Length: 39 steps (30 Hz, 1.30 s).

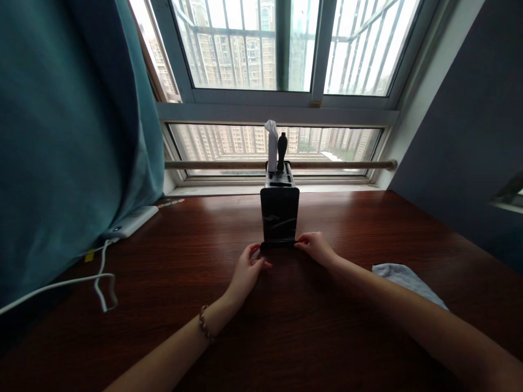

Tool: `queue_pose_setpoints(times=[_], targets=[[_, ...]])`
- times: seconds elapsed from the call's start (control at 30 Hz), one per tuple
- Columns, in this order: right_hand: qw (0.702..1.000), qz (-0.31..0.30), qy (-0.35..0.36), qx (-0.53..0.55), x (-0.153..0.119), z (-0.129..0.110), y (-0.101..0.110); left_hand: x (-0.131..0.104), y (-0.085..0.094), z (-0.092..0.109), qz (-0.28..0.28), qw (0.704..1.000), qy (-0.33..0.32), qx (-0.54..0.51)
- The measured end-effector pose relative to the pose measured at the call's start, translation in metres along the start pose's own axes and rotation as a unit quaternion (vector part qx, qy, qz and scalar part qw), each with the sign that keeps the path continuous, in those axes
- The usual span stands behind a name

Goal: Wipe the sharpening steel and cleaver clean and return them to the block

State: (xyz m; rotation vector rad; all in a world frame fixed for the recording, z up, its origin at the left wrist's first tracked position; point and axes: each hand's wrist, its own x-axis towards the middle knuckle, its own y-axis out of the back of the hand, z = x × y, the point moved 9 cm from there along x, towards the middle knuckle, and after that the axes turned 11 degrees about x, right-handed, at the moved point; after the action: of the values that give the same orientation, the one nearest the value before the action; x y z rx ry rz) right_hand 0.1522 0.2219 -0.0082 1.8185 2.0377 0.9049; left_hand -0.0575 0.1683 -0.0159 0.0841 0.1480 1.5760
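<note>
A black knife holder (pixel 280 214) stands upright on the brown wooden table, with a flat front panel and a low ledge along its base. From slots in its top rise a black handle (pixel 282 149) and a white wrapped item (pixel 272 147), whose contents I cannot make out. My left hand (pixel 247 267) has its fingertips on the left end of the base ledge, the other fingers curling loosely. At the ledge's right end, my right hand (pixel 314 246) pinches the corner between thumb and fingers. Both forearms reach in from the bottom; a beaded bracelet (pixel 204 322) circles the left wrist.
On the right, a grey cloth (pixel 408 280) lies partly behind my right forearm. A white power strip (pixel 137 220) with a white cable (pixel 100 277) sits at the left, beside a teal curtain (pixel 73 120). Behind the table are a rail (pixel 339 164) and a window.
</note>
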Motion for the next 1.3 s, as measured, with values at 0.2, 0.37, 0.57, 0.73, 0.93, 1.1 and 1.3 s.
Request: queue_pose_setpoints(times=[0.2, 0.37, 0.57, 0.73, 0.93, 1.1, 1.3], targets=[[1.0, 0.001, 0.001, -0.01, 0.0, 0.001, 0.0, 0.0, 0.001, 0.0, -0.002, 1.0, -0.007, 0.028], [1.0, 0.004, -0.003, -0.015, 0.001, 0.0, 0.0, 0.001, 0.0, -0.001, -0.011, 0.999, -0.009, 0.038], [1.0, 0.001, 0.0, -0.021, 0.0, -0.002, 0.0, -0.001, 0.0, 0.001, -0.014, 0.999, -0.01, 0.041], [1.0, -0.003, 0.002, -0.024, 0.001, -0.004, -0.001, -0.001, -0.001, 0.004, -0.017, 0.999, -0.012, 0.039], [1.0, -0.005, 0.006, -0.025, 0.0, -0.001, 0.003, -0.002, -0.004, 0.002, -0.026, 0.999, -0.019, 0.043], [1.0, -0.018, 0.017, -0.016, 0.0, 0.005, 0.01, -0.005, -0.01, 0.003, -0.046, 0.997, -0.032, 0.056], [0.998, -0.051, 0.034, -0.012, 0.001, 0.013, 0.018, -0.009, -0.023, 0.004, -0.089, 0.992, -0.049, 0.07]])
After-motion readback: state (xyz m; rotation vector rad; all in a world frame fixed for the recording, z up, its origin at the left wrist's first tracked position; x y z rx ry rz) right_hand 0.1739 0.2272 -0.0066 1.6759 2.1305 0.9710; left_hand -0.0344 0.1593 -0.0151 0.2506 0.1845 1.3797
